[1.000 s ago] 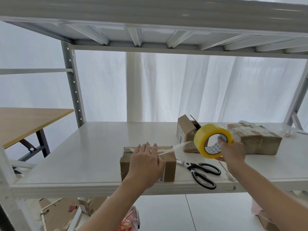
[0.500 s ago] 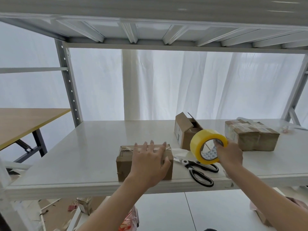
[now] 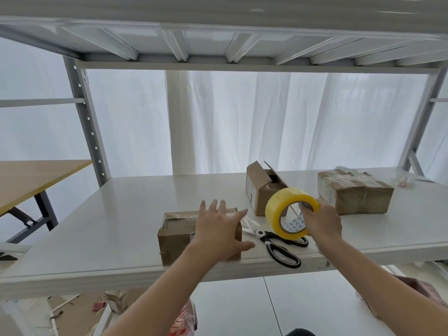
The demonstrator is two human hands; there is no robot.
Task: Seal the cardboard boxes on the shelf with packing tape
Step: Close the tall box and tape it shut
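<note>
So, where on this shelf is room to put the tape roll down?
The widest free patch of the shelf lies between the grey post and the small box under the left hand. Another runs behind that box, left of the open box. It is crowded around the scissors, where the right hand holds the tape roll, near the taped box.

Backdrop: sheer white curtains (image 3: 242, 122), soft daylight glowing through them.
Left: wooden table (image 3: 36, 175) on dark metal legs.
Floor: pale tiles (image 3: 303, 309); littered brown cardboard sheet (image 3: 75, 309) lower left.

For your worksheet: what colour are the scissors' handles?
The scissors handles are black with white; head view.
</note>
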